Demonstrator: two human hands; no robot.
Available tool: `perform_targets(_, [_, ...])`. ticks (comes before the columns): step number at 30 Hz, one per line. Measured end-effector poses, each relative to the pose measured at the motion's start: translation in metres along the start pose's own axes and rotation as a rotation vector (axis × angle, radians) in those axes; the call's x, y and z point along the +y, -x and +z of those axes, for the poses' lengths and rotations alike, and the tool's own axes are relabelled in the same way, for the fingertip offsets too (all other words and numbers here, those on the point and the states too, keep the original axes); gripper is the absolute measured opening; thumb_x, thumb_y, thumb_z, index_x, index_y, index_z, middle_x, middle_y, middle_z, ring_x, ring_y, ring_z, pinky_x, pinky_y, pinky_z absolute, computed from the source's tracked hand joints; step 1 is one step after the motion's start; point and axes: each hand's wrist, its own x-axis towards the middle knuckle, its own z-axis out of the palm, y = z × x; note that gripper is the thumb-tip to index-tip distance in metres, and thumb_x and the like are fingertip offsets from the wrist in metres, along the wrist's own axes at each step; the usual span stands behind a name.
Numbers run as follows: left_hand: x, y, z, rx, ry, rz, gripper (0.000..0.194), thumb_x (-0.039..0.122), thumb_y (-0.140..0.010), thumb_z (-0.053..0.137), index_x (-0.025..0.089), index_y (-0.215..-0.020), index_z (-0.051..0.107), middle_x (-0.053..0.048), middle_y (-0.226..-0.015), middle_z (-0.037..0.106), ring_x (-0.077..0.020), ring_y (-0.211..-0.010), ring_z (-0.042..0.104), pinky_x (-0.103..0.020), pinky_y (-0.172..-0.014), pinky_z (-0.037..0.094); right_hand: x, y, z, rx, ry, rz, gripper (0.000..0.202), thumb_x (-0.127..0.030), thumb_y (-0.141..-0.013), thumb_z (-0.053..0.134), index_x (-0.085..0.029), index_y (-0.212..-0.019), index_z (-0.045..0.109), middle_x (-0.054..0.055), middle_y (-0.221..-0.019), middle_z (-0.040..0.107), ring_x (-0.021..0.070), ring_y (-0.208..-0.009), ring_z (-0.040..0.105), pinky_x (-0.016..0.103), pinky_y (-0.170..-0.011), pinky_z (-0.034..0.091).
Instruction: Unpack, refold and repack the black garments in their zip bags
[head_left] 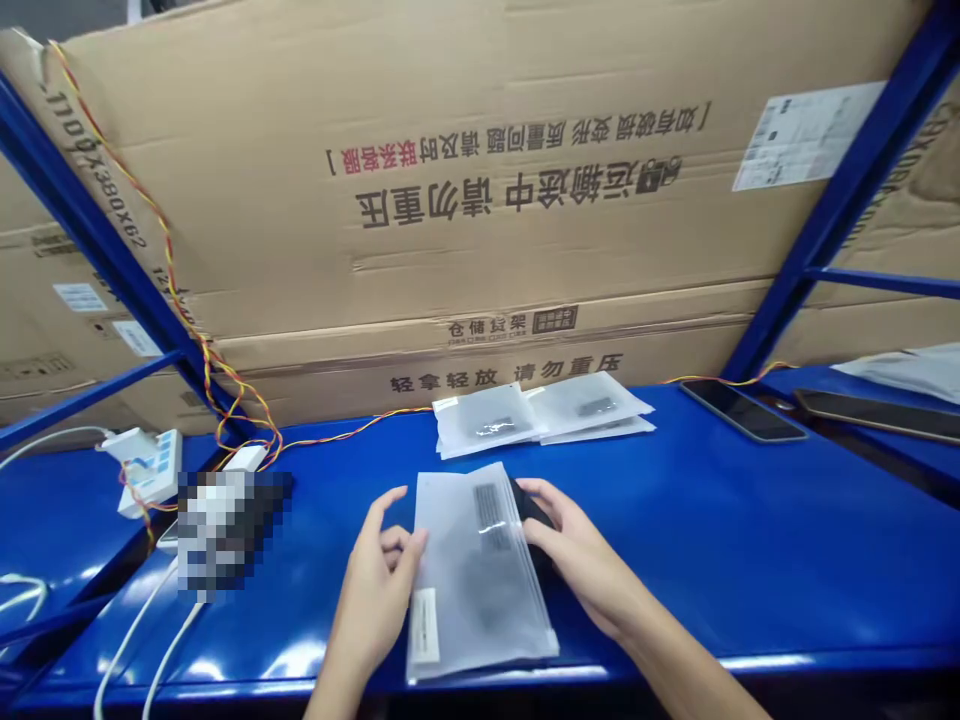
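Observation:
A frosted plastic zip bag (457,580) lies in front of me, with a small white label at its lower left and a slider at its lower right corner. Dark contents and a block of print show through it. My left hand (382,570) is beside its left edge, thumb touching the edge, other fingers loosely bent and apart. At the right edge, my right hand (574,550) grips a flat black item (534,508), thumb towards me. Much of this item is hidden by the bag and fingers; whether it is inside cannot be seen.
Several similar bags (581,405) lie towards the back of the blue shelf (712,560). Right of them are a phone (742,410) and another dark flat device (877,412). Cables, a power strip (154,470) and a blurred-out patch are left. Cardboard (480,270) forms the back.

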Motion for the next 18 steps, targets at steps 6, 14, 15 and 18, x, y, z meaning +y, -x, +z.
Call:
perform_targets(6, [-0.023, -0.007, -0.046, 0.262, -0.309, 0.08, 0.052, 0.057, -0.09, 0.055, 0.021, -0.127, 0.064, 0.005, -0.065, 0.059, -0.0198, -0.056, 0.063, -0.029, -0.057, 0.047, 0.028, 0.006, -0.027, 0.281, 0.256, -0.181, 0.046, -0.046, -0.09, 0.066, -0.025, -0.129, 0.056, 0.009, -0.106, 0.075, 0.0307, -0.1, 0.074, 0.045, -0.086, 0.061])
perform_targets(14, [-0.027, -0.008, -0.057, 0.389, -0.67, 0.07, 0.043, 0.051, -0.095, 0.046, 0.025, -0.121, 0.069, 0.0, -0.08, 0.071, -0.02, -0.062, 0.065, -0.029, -0.06, 0.046, 0.031, 0.021, -0.019, 0.455, 1.088, -0.741, 0.056, -0.057, -0.098, 0.062, -0.023, -0.142, 0.06, 0.019, -0.134, 0.066, 0.0405, -0.124, 0.06, 0.057, -0.099, 0.052])
perform_targets(15, [-0.027, -0.007, -0.055, 0.387, -0.669, 0.077, 0.044, 0.052, -0.095, 0.046, 0.025, -0.121, 0.069, 0.0, -0.081, 0.071, -0.0197, -0.061, 0.064, -0.029, -0.06, 0.047, 0.031, 0.021, -0.014, 0.375, 1.141, -0.761, 0.061, -0.058, -0.095, 0.067, -0.024, -0.144, 0.058, 0.018, -0.136, 0.066, 0.0406, -0.125, 0.059, 0.057, -0.099, 0.051])
perform_targets(18, [-0.03, -0.008, -0.054, 0.403, -0.67, 0.104, 0.045, 0.052, -0.095, 0.047, 0.023, -0.122, 0.069, -0.002, -0.089, 0.073, -0.0191, -0.061, 0.062, -0.031, -0.062, 0.049, 0.035, 0.017, -0.002, 0.209, 1.269, -0.764, 0.062, -0.05, -0.09, 0.076, -0.019, -0.141, 0.061, 0.019, -0.132, 0.069, 0.0412, -0.122, 0.062, 0.058, -0.099, 0.051])
